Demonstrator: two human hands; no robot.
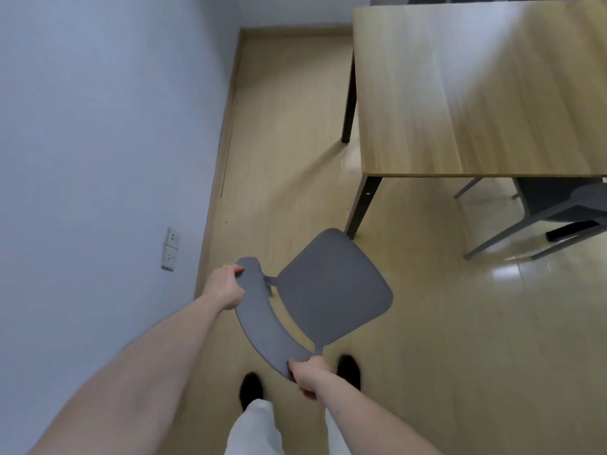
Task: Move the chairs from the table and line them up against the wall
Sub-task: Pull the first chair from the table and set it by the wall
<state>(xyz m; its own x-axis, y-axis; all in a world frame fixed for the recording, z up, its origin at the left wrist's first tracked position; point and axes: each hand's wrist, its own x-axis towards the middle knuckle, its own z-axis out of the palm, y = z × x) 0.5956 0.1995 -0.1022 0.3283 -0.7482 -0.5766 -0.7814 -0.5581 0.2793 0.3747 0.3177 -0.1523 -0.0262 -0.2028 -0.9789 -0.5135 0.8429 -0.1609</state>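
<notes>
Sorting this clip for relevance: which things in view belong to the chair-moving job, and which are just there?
Part of the job:
grey chair, gripped at its backrest by left hand and right hand
second chair, partly under the table
table
wall

Just there:
wall sockets

No readable text, label or number anywhere (sockets included).

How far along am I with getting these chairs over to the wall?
Done: nothing visible; no chair stands along the wall yet. In hand: the left hand and right hand grip the backrest of one grey chair, clear of the table. Left: another chair under the table.
</notes>
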